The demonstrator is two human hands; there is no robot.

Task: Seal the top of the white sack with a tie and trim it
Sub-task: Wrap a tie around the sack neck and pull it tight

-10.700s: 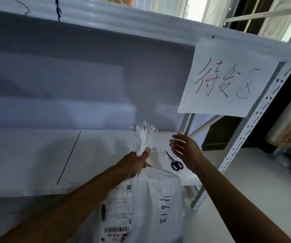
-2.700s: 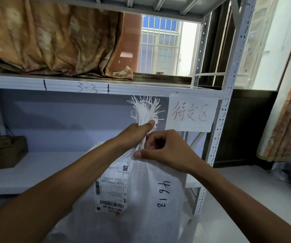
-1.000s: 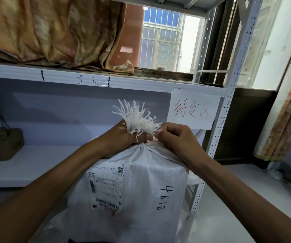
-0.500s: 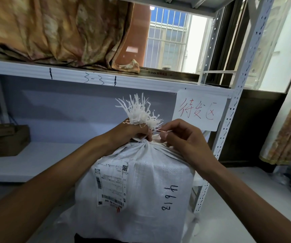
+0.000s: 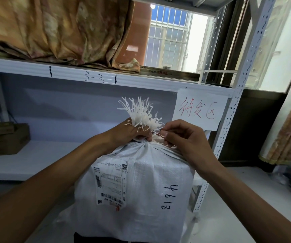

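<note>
Head view: two hands at the gathered neck of the white sack [image 5: 141, 190], with the tie [image 5: 157, 133] pinched in the right one.

The sack stands upright against the front edge of the lower shelf [image 5: 36, 162], toward its right end beside the perforated post [image 5: 232, 120]. The left hand [image 5: 129, 135] has its grip closed round the neck just under the frayed top [image 5: 140, 114]. The right hand [image 5: 181, 137] holds the thin white tie between thumb and fingertip, just right of the neck. The tie's free end runs roughly sideways from neck to right hand, so tightening looks like a pull to the right, with the left hand bracing. The strand is fine and partly hidden, so I cannot tell whether it circles the neck fully. Trimming is not yet done.
</note>
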